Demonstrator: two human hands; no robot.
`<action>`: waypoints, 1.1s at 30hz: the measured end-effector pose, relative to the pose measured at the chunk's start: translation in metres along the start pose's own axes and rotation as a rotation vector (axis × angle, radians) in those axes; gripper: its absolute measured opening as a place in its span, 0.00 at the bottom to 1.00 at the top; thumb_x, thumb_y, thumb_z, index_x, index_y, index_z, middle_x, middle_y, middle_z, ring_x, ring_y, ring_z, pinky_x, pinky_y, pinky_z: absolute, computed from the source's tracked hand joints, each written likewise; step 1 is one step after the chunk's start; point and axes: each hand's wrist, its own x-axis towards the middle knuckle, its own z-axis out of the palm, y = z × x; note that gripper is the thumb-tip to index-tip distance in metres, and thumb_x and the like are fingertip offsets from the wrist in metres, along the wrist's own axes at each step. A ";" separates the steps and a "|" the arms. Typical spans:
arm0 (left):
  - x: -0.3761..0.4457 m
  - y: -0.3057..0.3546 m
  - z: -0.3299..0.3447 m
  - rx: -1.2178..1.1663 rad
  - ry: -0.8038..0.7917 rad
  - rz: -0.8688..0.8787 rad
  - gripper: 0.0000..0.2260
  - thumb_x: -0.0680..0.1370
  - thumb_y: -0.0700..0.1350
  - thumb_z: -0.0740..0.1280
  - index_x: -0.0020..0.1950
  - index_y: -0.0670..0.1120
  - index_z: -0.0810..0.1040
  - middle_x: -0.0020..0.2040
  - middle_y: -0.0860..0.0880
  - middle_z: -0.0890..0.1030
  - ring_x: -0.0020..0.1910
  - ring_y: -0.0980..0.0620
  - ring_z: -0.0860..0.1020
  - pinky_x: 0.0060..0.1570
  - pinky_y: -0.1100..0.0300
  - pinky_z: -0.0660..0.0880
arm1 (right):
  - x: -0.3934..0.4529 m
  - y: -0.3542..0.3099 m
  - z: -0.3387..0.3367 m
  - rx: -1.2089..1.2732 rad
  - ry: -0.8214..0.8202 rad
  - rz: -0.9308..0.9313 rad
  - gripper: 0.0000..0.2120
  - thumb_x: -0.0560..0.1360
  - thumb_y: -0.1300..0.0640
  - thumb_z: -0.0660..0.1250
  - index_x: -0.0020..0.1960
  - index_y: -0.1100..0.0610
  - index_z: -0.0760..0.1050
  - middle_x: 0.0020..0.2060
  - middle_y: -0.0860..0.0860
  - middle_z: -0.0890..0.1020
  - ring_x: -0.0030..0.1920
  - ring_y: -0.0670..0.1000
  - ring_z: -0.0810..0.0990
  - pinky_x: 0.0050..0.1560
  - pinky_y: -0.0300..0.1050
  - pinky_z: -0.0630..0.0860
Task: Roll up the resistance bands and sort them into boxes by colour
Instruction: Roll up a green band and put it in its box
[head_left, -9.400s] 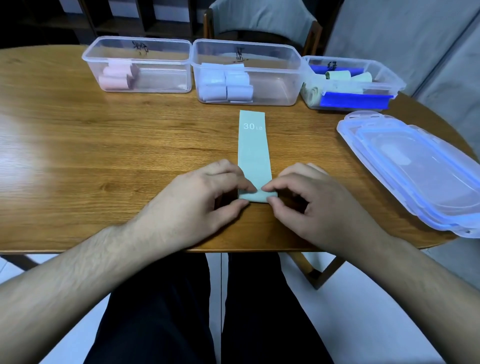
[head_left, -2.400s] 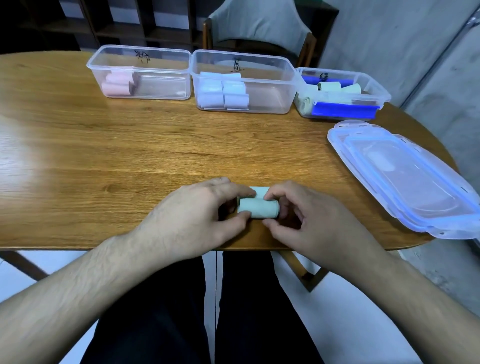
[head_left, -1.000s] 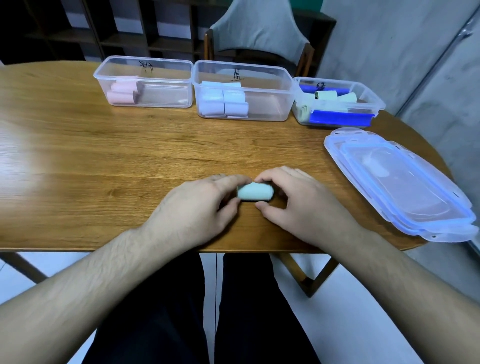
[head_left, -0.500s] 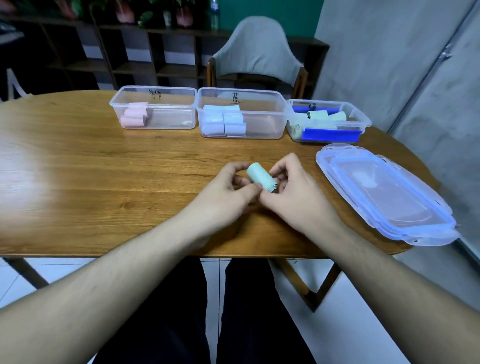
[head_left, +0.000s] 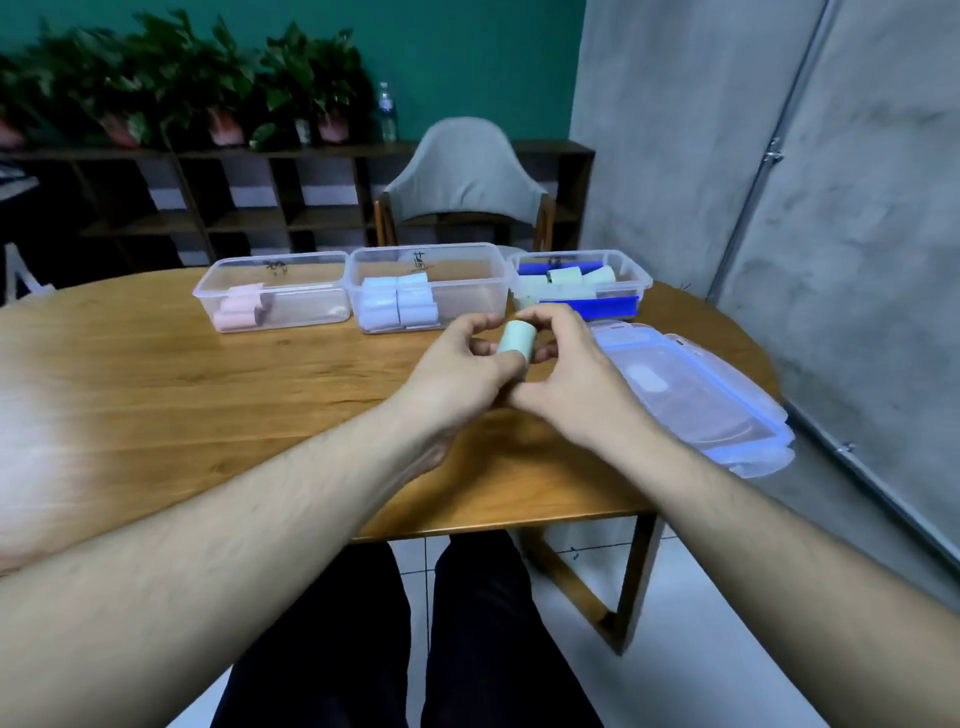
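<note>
A rolled-up pale green band (head_left: 516, 340) is held upright above the table between both hands. My left hand (head_left: 462, 374) pinches its lower end with thumb and fingers. My right hand (head_left: 576, 374) curls round it from the right, fingertips on its top. Three clear boxes stand in a row at the far side: the left box (head_left: 306, 304) holds pink rolls (head_left: 238, 312), the middle box (head_left: 467, 291) holds light blue rolls (head_left: 399, 306), and the right box (head_left: 636, 278) holds green rolls (head_left: 566, 275) and dark blue bands (head_left: 592, 307).
A stack of clear lids with blue rims (head_left: 696, 395) lies on the wooden table (head_left: 182, 395) to the right of my hands. A grey chair (head_left: 462, 182) stands behind the boxes. A concrete wall runs along the right side.
The flat green band was rolled into a tight cylinder on the table. Both hands then lifted the roll off the table and moved it forward toward the boxes, turning it upright.
</note>
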 end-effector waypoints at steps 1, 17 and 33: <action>0.002 0.003 0.004 0.010 -0.001 0.007 0.22 0.74 0.36 0.68 0.67 0.47 0.72 0.50 0.43 0.78 0.44 0.49 0.79 0.56 0.46 0.78 | 0.001 -0.001 -0.005 0.003 -0.009 -0.023 0.31 0.64 0.58 0.79 0.63 0.47 0.70 0.59 0.46 0.73 0.53 0.42 0.74 0.51 0.32 0.71; 0.134 0.055 0.080 0.169 -0.116 0.114 0.11 0.66 0.44 0.72 0.47 0.49 0.81 0.48 0.45 0.85 0.48 0.48 0.84 0.53 0.52 0.81 | 0.108 0.035 -0.086 -0.299 0.171 0.048 0.28 0.63 0.51 0.73 0.63 0.48 0.75 0.56 0.49 0.74 0.59 0.47 0.74 0.57 0.36 0.69; 0.303 0.037 0.126 0.367 -0.237 0.050 0.10 0.71 0.43 0.72 0.50 0.40 0.83 0.38 0.45 0.80 0.38 0.50 0.78 0.41 0.59 0.76 | 0.240 0.125 -0.111 -0.522 0.098 0.242 0.21 0.67 0.49 0.75 0.59 0.49 0.78 0.52 0.50 0.78 0.51 0.51 0.78 0.49 0.43 0.76</action>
